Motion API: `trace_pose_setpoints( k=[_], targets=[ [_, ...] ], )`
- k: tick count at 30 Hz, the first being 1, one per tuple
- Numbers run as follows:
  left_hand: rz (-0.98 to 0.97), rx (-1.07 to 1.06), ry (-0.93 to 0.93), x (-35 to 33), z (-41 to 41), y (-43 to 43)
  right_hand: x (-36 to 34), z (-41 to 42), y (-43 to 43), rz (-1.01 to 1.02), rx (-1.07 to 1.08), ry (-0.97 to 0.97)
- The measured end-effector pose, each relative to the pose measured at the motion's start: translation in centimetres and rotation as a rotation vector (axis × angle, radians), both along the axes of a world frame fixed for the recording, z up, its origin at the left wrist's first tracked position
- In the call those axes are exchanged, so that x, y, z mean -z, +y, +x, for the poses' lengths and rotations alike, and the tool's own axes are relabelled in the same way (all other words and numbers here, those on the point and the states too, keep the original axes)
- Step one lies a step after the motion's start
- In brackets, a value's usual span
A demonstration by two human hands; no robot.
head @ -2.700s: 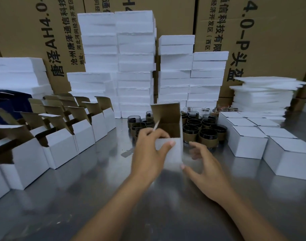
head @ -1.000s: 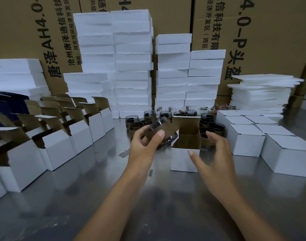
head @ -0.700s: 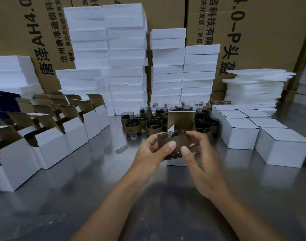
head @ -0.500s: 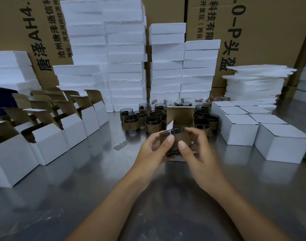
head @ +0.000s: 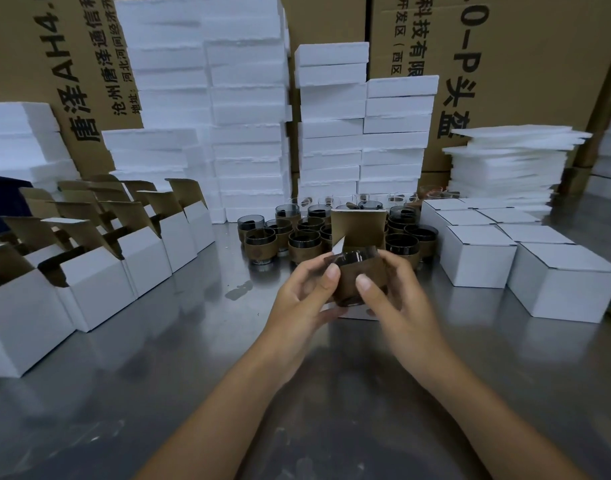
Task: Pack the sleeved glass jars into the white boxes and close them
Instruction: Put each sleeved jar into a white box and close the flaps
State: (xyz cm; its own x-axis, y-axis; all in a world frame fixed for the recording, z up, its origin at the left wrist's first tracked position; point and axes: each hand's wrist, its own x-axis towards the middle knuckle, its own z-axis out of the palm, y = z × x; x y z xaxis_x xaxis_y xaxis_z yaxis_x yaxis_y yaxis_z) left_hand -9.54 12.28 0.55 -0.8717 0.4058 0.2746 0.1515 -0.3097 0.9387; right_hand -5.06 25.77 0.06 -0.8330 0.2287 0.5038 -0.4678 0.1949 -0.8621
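Note:
A dark glass jar in a brown sleeve (head: 353,275) is upright at the centre, held between both hands. My left hand (head: 304,299) grips its left side, thumb on the front. My right hand (head: 397,299) grips its right side the same way. Right behind the jar stands an open white box (head: 357,225) with its brown lid flap raised; its body is mostly hidden by the jar and my hands. Several more sleeved jars (head: 304,242) stand clustered behind.
Rows of open white boxes (head: 99,271) line the left of the steel table (head: 193,393). Closed white boxes (head: 560,282) sit at the right. Foam stacks (head: 245,109) and big cardboard cartons (head: 526,64) fill the back.
My left hand carried a jar from the cluster toward the open box; my right hand joined it, and both hands have turned the jar upright in front of the box.

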Motion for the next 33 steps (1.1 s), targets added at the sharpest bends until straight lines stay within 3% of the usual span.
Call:
trace_pose_setpoints(
  k=[6, 12, 21, 33],
  targets=[
    [0.003, 0.089, 0.014, -0.1, 0.0, -0.1, -1.4, 0.0, 0.4, -0.340, -0.067, -0.152],
    [0.010, 0.106, 0.020, 0.0, 0.0, 0.0, -1.6, 0.0, 0.6, -0.374, -0.074, -0.202],
    [0.014, 0.110, -0.042, -0.4, 0.0, 0.2, -1.1, 0.4, -0.2, -0.159, 0.077, 0.026],
    [0.019, 0.109, -0.176, -0.8, 0.6, 0.6, -0.6, 0.9, -0.8, 0.184, 0.233, 0.153]
  ],
)
